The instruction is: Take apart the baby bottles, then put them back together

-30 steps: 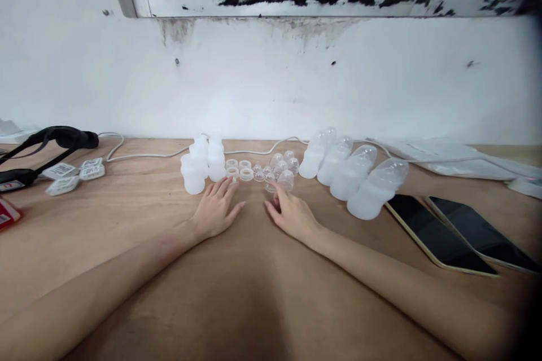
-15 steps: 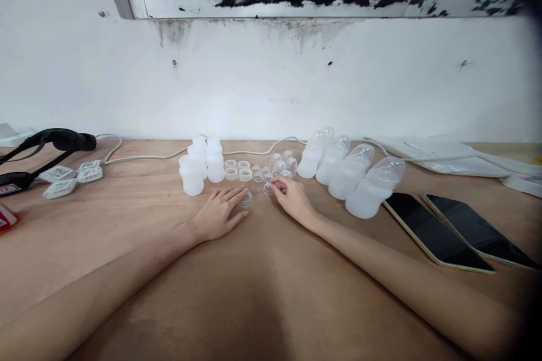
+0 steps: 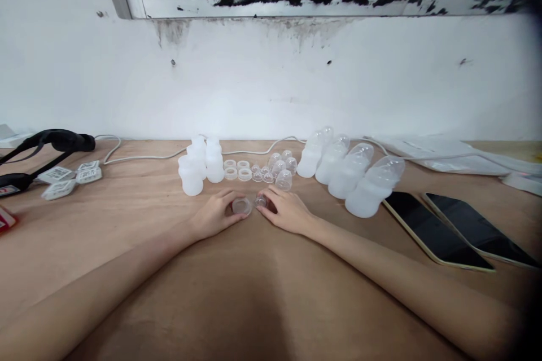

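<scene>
My left hand is closed on a translucent bottle collar ring, gripped between thumb and fingers just above the table. Close to its right, my right hand pinches a clear bottle nipple. A small gap or light contact lies between the two parts; I cannot tell which. Behind the hands are several collar rings in two rows, a few clear nipples and several clear domed caps.
White baby bottles without tops stand at left. Capped baby bottles form a slanting row at right. Beyond are two phones, a plastic bag, a white cable, small labelled white cases and a black headset strap.
My right hand has brought a nipple from the group toward me and left. My left hand, flat beside the ring before, has closed on it and turned it up.
</scene>
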Motion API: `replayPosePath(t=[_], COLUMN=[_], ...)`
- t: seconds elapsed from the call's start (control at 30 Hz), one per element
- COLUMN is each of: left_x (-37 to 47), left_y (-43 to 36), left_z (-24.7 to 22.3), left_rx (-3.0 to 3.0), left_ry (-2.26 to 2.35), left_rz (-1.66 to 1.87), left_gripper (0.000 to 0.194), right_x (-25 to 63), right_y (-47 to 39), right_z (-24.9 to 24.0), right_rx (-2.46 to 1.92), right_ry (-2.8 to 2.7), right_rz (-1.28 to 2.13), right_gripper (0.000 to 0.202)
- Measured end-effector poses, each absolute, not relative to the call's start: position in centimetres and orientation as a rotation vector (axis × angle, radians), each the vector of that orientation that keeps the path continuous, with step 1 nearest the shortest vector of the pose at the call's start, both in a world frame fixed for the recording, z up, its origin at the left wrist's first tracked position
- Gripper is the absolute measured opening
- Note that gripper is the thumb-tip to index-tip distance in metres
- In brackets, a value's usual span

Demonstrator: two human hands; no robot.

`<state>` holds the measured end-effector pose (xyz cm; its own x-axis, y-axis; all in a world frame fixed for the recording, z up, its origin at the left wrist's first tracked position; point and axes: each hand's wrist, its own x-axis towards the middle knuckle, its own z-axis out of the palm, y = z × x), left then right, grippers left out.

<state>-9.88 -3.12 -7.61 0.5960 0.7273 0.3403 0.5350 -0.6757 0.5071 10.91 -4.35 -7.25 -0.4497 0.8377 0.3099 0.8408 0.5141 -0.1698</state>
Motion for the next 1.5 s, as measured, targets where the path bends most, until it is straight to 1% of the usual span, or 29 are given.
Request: replayPosePath(t=[0.1, 0.2, 0.47, 0.7, 0.77, 0.9, 0.97, 1.13, 1.23, 1.33, 1.5], left_x=[-10.0, -10.1, -9.9, -9.9, -9.9, -9.8, -9.6, -8.8, -8.4, -8.3, -8.5], left_y=[-2.9, -2.7, -2.6, -3.0, -3.1, -3.3, -3.3, -3.6, -3.9, -4.0, -4.1], left_z=[-7.7, -7.8, -8.1, -7.6, -7.4, -6.9, -6.9, -7.0, -7.3, -7.4, -7.2], left_rx=[2.214, 2.035, 2.193, 2.209, 2.234, 2.328, 2.294, 2.173, 2.175, 2.192, 2.219], left_ry=[0.992, 0.91, 0.92, 0.99, 0.995, 0.973, 0.95, 0.814, 0.782, 0.793, 0.801], left_rz=[0.903, 0.972, 0.98, 0.928, 0.918, 0.933, 0.941, 0.965, 0.982, 1.007, 1.015], left_gripper=[0.039, 0.041, 0.038, 0.039, 0.04, 0.038, 0.039, 0.042, 0.041, 0.041, 0.042], right_x=[10.9, 10.9, 11.1, 11.1, 11.0, 10.5, 10.3, 10.3, 10.2, 10.1, 10.2], right_y=[-4.6, -4.6, -4.2, -4.1, -4.3, -4.8, -5.0, -4.9, -4.8, -4.9, -4.8], right_z=[-7.2, -7.3, -7.6, -7.7, -7.7, -7.7, -7.6, -7.9, -8.0, -7.7, -7.4], right_rx=[-1.361, -1.328, -1.265, -1.049, -0.998, -0.845, -0.79, -0.806, -0.763, -0.693, -0.617], right_ry=[-2.366, -2.328, -2.28, -2.001, -2.015, -2.141, -2.196, -2.185, -2.161, -2.236, -2.276], right_rz=[-0.016, -0.01, 0.026, 0.026, 0.017, 0.019, -0.032, -0.153, -0.16, -0.069, 0.054], right_gripper=[0.03, 0.031, 0.027, 0.024, 0.026, 0.035, 0.035, 0.036, 0.028, 0.016, 0.013])
